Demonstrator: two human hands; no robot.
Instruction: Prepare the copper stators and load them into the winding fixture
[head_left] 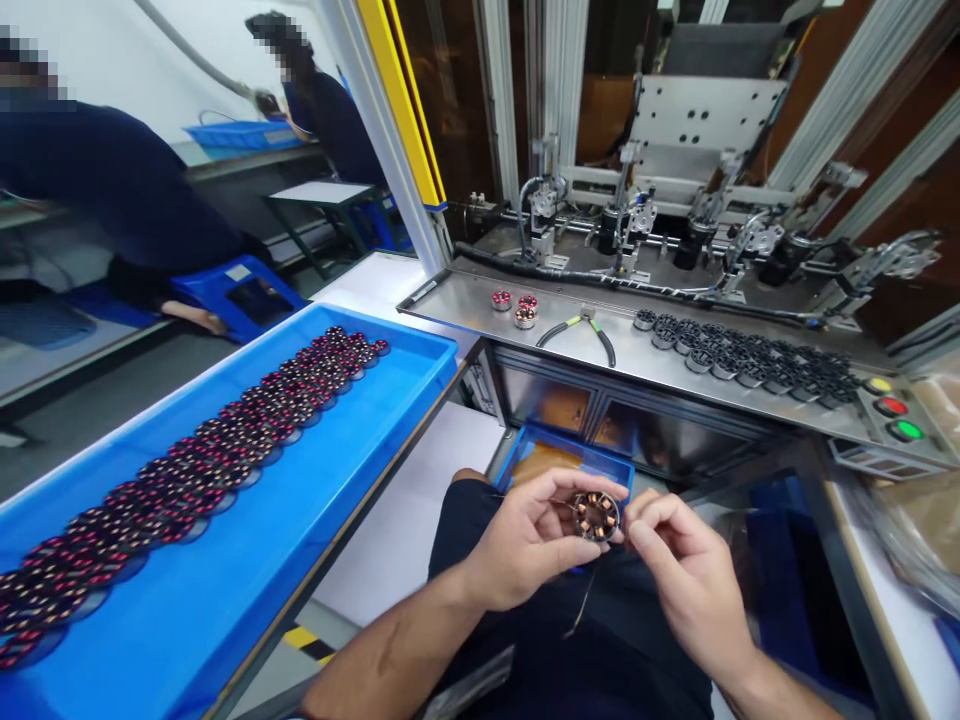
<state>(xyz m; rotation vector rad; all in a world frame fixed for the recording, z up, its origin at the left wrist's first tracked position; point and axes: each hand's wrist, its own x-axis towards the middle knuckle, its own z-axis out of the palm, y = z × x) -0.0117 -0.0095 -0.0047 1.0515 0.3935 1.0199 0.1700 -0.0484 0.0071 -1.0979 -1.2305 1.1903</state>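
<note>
Above my lap, my left hand (529,535) is closed around the rim of a motor stator (598,517), a dark ring with copper-wound teeth facing up. Loose wire ends (581,605) hang below the stator, and another sticks out to its left. Just right of it, my right hand (679,560) is closed in a pinch of thumb and fingers; what sits between the fingertips is too small to make out. On the metal bench ahead lie cutting pliers (587,318) with black and green handles, beside three wound stators (526,316).
A long blue tray (360,470) on the left carries rows of red and copper-wound stators. Several black unwound cores (739,352) stand on the bench before a winding machine (697,215). Buttons (891,406) are at the right. Two people sit at the far left near a blue stool (236,290).
</note>
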